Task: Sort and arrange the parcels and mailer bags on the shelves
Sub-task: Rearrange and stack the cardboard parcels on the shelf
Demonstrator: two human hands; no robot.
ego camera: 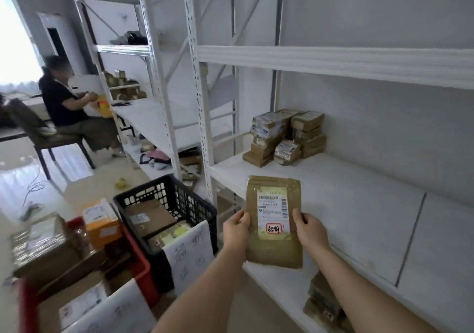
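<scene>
- Both hands hold one flat brown mailer bag (274,222) upright, label facing the wearer: the left hand (234,232) pinches its left edge with the thumb on the front, and the right hand (310,231) does the same on the right edge.
- The bag hangs over the front lip of the white shelf (346,217), just beyond the hands. Only the edges are gripped, so the thin bag may sag or slide out if either thumb loosens.
- Beyond the hands, at the back of the shelf, stands a stack of small parcels (284,135) that looks uneven; pushing the bag hard against it could topple it.
- Left of the left hand sits a black crate (179,199) of parcels; a dropped bag could land there and get mis-sorted.
</scene>
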